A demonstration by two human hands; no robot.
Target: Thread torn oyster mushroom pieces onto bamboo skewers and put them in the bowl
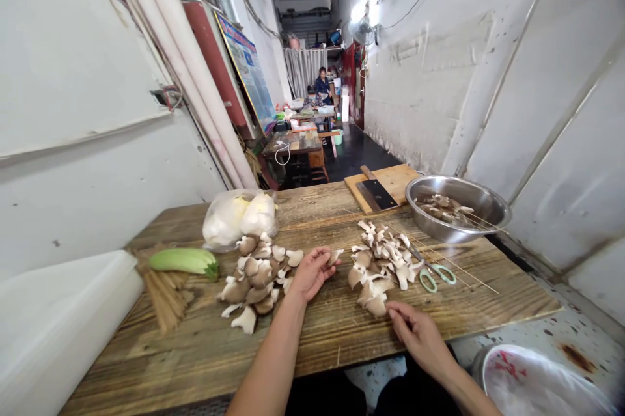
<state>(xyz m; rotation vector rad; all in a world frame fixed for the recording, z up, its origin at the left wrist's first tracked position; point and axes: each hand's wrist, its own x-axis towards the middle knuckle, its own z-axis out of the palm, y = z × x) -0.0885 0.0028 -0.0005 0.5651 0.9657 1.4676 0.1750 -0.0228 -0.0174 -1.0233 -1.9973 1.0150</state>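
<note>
My left hand (312,274) pinches a small oyster mushroom (335,257) between thumb and fingers, above the middle of the wooden table. Left of it lies a loose pile of grey-brown oyster mushrooms (258,276). Closed in a pinch, my right hand (418,334) is at the near end of a row of overlapping mushrooms (374,292); a stick through them, if any, is hidden. Behind that row spreads a second mushroom pile (385,248). Green-handled scissors (437,277) and thin bamboo skewers (466,264) lie to its right.
A steel bowl (459,228) holds skewered mushrooms, beside a cutting board (401,176) with a cleaver (375,194). At left are bagged goods (239,217), a green squash (180,260), a skewer bundle (166,299) and a white box (73,338). A lined bucket (537,383) stands lower right. Another person (322,87) is far back.
</note>
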